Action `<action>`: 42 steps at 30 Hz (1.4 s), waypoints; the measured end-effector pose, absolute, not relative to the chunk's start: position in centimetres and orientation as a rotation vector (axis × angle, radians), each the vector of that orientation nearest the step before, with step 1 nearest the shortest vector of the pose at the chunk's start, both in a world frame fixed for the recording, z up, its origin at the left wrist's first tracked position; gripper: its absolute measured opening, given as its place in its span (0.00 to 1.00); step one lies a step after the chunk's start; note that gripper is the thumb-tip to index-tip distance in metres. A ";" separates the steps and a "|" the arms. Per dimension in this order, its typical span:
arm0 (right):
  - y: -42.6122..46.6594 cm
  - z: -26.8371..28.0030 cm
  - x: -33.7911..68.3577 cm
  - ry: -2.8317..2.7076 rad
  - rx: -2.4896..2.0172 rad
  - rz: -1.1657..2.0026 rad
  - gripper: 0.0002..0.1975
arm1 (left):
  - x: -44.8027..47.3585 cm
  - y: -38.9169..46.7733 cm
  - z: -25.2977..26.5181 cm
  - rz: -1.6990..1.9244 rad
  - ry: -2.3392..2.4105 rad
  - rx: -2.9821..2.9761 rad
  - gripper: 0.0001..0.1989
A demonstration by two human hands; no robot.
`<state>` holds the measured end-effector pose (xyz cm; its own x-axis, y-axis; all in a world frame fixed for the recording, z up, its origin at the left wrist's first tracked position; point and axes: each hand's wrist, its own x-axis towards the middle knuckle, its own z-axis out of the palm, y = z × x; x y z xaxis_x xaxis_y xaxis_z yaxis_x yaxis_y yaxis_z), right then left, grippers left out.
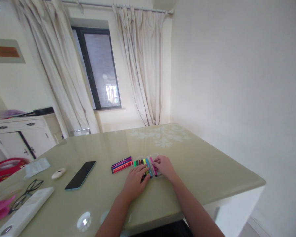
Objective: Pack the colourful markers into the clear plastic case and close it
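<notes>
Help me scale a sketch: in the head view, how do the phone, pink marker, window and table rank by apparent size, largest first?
1. Table, by far
2. Window
3. Phone
4. Pink marker, a thin strip partly behind fingers

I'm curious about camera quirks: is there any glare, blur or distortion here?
Head view throughout: round white glare on the glossy pale-green table; slim multicoloured plastic pens look soft; the left beige fabric curtain slants, probably from wide-angle distortion.
</notes>
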<state>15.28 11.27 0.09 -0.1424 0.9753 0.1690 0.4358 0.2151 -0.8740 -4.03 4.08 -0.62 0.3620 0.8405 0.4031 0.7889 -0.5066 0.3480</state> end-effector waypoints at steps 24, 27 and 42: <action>10.3 0.1 14.5 -1.973 -1.378 0.410 0.09 | -5.6 4.9 0.0 1.106 1.932 2.263 0.20; 10.2 0.0 14.5 -1.988 -1.374 0.406 0.07 | -8.0 5.2 -0.3 0.908 2.499 1.994 0.17; 9.8 0.5 14.1 -1.941 -1.298 0.382 0.08 | -8.8 4.6 -0.1 0.599 2.665 1.874 0.15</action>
